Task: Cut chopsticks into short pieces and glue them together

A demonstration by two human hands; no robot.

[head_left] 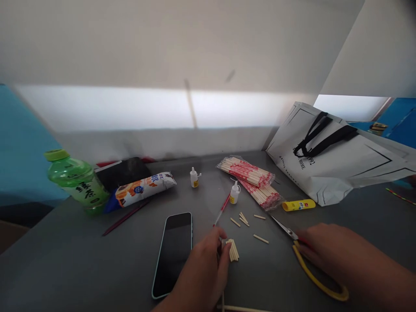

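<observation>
My left hand (pixel 208 260) is closed in a pinch, with a thin wooden stick (pixel 223 302) running out below the fingers. Its thumb is right beside a small row of short cut sticks (pixel 234 250), and I cannot tell whether it touches them. My right hand (pixel 320 242) grips scissors (pixel 289 232) with yellow and red handles, their blades pointing away to the left. Between the hands lie loose short sticks (pixel 261 238) and several more farther back. Another long stick (pixel 242 309) lies at the bottom edge.
A phone (pixel 173 253) lies left of my left hand. Behind are two small glue bottles (pixel 234 193), a red-and-clear pen (pixel 222 209), packs of sticks (pixel 245 171) and a yellow glue stick (pixel 299 205). A green bottle (pixel 78 182), snack packet (pixel 141 190) and white bag (pixel 341 160) stand around.
</observation>
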